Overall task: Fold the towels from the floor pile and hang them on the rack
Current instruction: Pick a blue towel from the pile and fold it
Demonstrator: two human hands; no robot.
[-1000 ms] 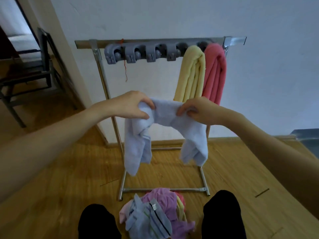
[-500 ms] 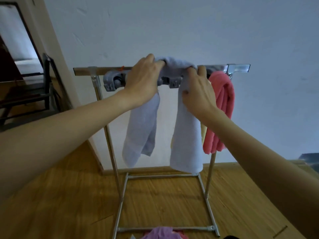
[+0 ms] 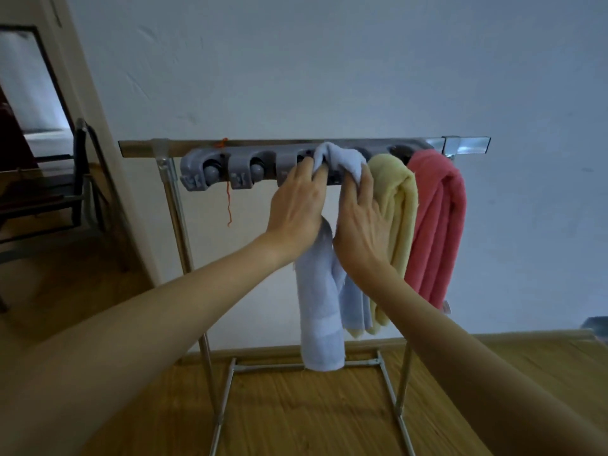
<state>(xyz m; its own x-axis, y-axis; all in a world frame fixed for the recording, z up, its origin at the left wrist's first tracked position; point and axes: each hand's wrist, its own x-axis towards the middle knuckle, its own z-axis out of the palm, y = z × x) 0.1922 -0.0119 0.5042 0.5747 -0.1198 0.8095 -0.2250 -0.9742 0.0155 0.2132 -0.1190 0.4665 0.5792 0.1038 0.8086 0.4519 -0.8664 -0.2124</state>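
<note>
A light blue towel (image 3: 320, 311) hangs folded from the grey clip holder (image 3: 230, 171) on the metal rack (image 3: 171, 199), its top bunched at the middle clip. My left hand (image 3: 296, 205) grips the bunched top from the left, fingers curled into the cloth. My right hand (image 3: 360, 222) holds the same bunch from the right, fingers wrapped over the fold. Right of it hang a yellow towel (image 3: 396, 212) and a pink towel (image 3: 436, 225). The floor pile is out of view.
Two empty grey clips sit at the holder's left end, with an orange thread (image 3: 228, 205) dangling. The rack stands against a white wall on a wooden floor (image 3: 312, 416). A dark chair (image 3: 65, 199) stands in the doorway at left.
Both hands lifted the blue towel from waist height up to the rack, then drew together at the middle clip. The two hanging halves now fall close together.
</note>
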